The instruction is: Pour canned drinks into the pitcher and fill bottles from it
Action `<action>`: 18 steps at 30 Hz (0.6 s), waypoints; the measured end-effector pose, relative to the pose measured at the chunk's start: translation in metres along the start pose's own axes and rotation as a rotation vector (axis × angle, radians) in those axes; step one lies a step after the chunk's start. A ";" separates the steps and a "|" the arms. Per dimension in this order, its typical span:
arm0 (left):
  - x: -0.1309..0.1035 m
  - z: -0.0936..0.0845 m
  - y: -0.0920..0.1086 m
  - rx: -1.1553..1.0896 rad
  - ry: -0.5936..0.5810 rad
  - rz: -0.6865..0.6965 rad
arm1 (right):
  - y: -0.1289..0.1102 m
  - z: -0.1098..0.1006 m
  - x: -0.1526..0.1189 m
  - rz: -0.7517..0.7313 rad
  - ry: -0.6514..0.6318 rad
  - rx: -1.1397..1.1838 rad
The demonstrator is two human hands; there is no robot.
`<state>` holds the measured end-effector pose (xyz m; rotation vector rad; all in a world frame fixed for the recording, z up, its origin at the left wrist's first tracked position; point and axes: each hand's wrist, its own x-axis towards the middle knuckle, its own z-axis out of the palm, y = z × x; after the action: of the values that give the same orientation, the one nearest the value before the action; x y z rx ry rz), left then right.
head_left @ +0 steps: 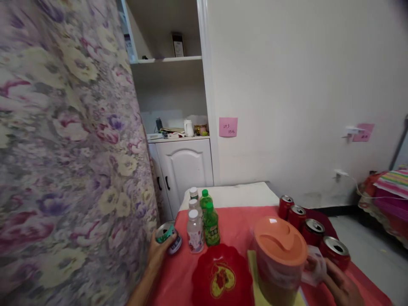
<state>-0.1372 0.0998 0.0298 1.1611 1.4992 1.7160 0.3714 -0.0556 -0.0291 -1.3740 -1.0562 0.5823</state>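
At the table's left edge my left hand (158, 250) is closed around a green and silver can (174, 241), its thumb pressed along the side. On the right, my right hand (340, 284) grips the clear handle of a plastic pitcher (278, 272) with an orange lid (280, 240). The pitcher stands on a yellow cloth (253, 272). A red scalloped plate (204, 282) with a gold design lies between my hands. Beside the can are several white-capped bottles (195, 236) and two green bottles (211, 225).
A row of several red cans (314, 231) lines the table's right side. The table wears a red cloth (239, 221) over a white one (229, 196). A floral curtain (79, 170) hangs close at the left. Behind it stands a white cabinet (188, 165).
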 end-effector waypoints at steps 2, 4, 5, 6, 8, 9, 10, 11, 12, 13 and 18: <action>-0.017 -0.007 0.008 -0.003 -0.019 -0.020 | -0.002 0.002 -0.003 0.020 -0.010 0.028; -0.034 -0.010 0.015 -0.002 -0.051 -0.034 | -0.005 0.004 -0.005 0.031 -0.014 0.041; -0.043 -0.009 0.018 -0.003 -0.074 -0.038 | -0.006 0.005 -0.006 0.030 -0.014 0.045; -0.052 -0.007 0.022 -0.010 -0.100 -0.043 | -0.007 0.005 -0.007 0.025 -0.015 0.044; -0.072 0.002 0.031 -0.048 -0.167 -0.067 | -0.009 0.006 -0.007 0.011 -0.016 0.031; -0.082 0.008 0.037 -0.093 -0.197 -0.101 | -0.010 0.006 -0.007 0.006 -0.015 0.019; -0.092 0.016 0.042 -0.134 -0.222 -0.134 | -0.010 0.006 -0.007 0.002 -0.009 0.006; -0.101 0.023 0.048 -0.175 -0.257 -0.157 | -0.010 0.006 -0.007 0.001 0.002 -0.005; -0.110 0.031 0.053 -0.220 -0.290 -0.168 | -0.010 0.006 -0.007 0.002 0.014 -0.012; -0.117 0.038 0.057 -0.256 -0.330 -0.186 | -0.009 0.007 -0.006 0.004 0.027 -0.013; -0.135 0.067 0.052 -0.356 -0.491 -0.230 | -0.007 0.009 -0.005 -0.009 -0.010 0.034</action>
<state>-0.0109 0.0049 0.0485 1.0695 0.9425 1.3452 0.3598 -0.0568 -0.0250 -1.3377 -1.0557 0.5988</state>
